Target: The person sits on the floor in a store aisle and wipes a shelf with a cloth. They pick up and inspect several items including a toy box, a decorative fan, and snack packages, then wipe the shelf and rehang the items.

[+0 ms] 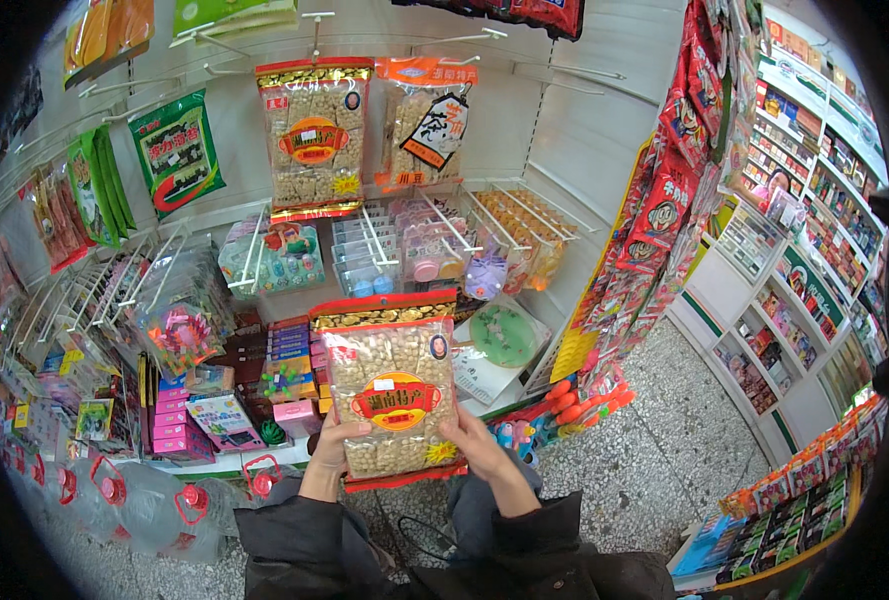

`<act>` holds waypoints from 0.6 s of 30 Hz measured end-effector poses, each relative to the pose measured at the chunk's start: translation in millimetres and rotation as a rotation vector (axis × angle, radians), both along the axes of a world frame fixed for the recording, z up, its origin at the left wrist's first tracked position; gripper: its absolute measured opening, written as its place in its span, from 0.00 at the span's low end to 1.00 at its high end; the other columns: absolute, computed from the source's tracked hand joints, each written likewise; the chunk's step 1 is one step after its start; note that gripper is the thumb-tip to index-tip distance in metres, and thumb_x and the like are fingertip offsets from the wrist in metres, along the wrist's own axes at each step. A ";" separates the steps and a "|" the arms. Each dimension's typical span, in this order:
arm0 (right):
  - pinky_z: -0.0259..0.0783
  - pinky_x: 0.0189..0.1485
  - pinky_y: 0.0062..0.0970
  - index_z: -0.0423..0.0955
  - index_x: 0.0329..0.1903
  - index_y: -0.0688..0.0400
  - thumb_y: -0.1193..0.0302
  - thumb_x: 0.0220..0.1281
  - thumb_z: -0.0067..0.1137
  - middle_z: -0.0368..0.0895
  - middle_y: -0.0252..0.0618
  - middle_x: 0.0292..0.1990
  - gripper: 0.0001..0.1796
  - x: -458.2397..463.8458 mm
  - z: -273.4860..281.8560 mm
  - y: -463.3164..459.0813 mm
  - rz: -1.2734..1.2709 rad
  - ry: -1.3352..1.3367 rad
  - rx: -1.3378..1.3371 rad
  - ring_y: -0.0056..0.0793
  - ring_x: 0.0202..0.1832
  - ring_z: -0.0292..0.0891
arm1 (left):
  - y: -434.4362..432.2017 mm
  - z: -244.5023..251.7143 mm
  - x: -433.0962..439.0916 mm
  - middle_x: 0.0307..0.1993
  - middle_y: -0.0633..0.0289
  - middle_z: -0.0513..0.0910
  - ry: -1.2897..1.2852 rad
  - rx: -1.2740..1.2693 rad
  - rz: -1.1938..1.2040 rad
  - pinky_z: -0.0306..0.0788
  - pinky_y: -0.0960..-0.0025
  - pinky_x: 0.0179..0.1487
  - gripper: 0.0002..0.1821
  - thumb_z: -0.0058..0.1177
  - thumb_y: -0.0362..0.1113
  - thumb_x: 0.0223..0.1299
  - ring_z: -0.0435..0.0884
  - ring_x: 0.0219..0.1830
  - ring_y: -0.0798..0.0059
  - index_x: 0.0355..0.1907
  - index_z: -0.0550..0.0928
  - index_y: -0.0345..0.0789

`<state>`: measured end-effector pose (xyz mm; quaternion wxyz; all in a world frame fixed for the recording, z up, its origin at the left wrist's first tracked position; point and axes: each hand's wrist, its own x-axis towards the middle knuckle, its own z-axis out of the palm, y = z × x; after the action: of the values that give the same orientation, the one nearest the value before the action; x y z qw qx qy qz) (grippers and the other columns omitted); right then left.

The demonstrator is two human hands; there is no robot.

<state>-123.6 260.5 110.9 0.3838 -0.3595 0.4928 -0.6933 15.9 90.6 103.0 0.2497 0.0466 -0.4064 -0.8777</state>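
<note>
A clear and red plastic bag of beige puffed snacks (395,352) is held upright before me by both hands. My left hand (332,450) grips its lower left edge, thumb on the front. At the lower right edge, my right hand (478,446) pinches it the same way. Behind, on wall hooks, hang a matching snack bag (315,172) and an orange-topped snack bag (423,120). A green seaweed snack bag (177,154) hangs to their left. Small packaged toys (283,259) hang on hooks below.
Stacked boxes (181,420) fill the bottom shelf (264,459). Large clear water bottles (140,502) with red caps stand at lower left. Red snack packets (665,195) line a rack at right. Beyond the speckled floor (662,420), a person (774,187) is behind a counter (752,292).
</note>
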 end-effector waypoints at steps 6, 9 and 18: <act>0.60 0.59 0.26 0.57 0.63 0.66 0.64 0.65 0.52 0.68 0.38 0.57 0.29 20.9 -15.1 12.8 -0.168 -0.016 0.022 0.21 0.55 0.64 | 17.5 0.9 -0.4 0.51 0.51 0.76 -0.147 -0.026 0.031 0.72 0.60 0.52 0.36 0.56 0.33 0.47 0.78 0.48 0.61 0.61 0.61 0.30; 0.63 0.56 0.29 0.61 0.61 0.65 0.62 0.64 0.53 0.71 0.40 0.55 0.29 6.9 -20.1 17.0 -0.155 0.189 0.165 0.26 0.54 0.67 | 20.4 -4.4 -2.1 0.50 0.52 0.76 -0.126 0.056 0.054 0.73 0.60 0.52 0.34 0.57 0.35 0.49 0.78 0.48 0.61 0.60 0.63 0.30; 0.66 0.51 0.40 0.67 0.48 0.65 0.68 0.54 0.57 0.71 0.53 0.47 0.21 -141.1 259.1 -51.0 -1.138 1.826 -0.161 0.49 0.50 0.67 | 6.6 -14.4 8.5 0.52 0.49 0.74 0.003 0.207 0.006 0.74 0.57 0.52 0.31 0.53 0.30 0.51 0.77 0.51 0.59 0.60 0.62 0.29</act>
<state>-264.7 209.5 370.0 -0.5324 -0.4830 0.6405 -0.2702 24.4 97.2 88.6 0.2467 0.0723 -0.3130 -0.9143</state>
